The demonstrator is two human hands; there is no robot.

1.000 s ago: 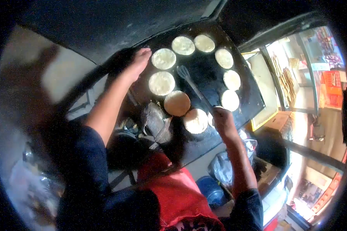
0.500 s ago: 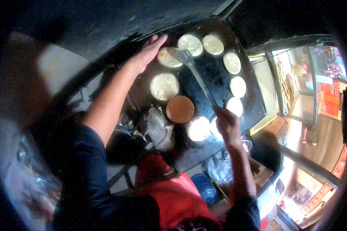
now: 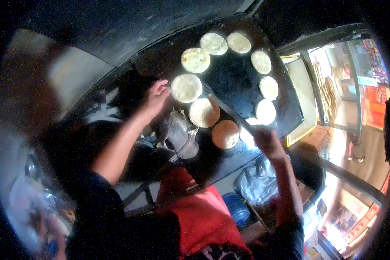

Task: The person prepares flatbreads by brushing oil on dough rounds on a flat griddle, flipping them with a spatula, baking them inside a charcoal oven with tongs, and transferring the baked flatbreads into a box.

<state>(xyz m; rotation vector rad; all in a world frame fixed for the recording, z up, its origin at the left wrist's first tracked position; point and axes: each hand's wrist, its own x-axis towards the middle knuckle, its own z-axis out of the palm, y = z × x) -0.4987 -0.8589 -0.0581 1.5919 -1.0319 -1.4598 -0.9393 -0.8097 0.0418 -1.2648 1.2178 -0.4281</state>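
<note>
Black griddle [image 3: 234, 73], ringed with flat rounds [image 3: 213, 44].
They look light, soft and easily torn, best taken at the rim. The spatula [image 3: 230, 110] is gripped in the right hand [image 3: 269, 141]; the left hand [image 3: 157, 99], loosely spread, is at the leftmost round's [image 3: 186, 88] edge, contact unclear. Half a second ago both were at the round above [image 3: 195, 60], now uncovered.

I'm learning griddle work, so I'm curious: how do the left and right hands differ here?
The left hand holds nothing, while the right hand grips a long-handled spatula. The left hand is loosely open beside a pale flatbread; the right hand is closed. Both hands are bare.
</note>
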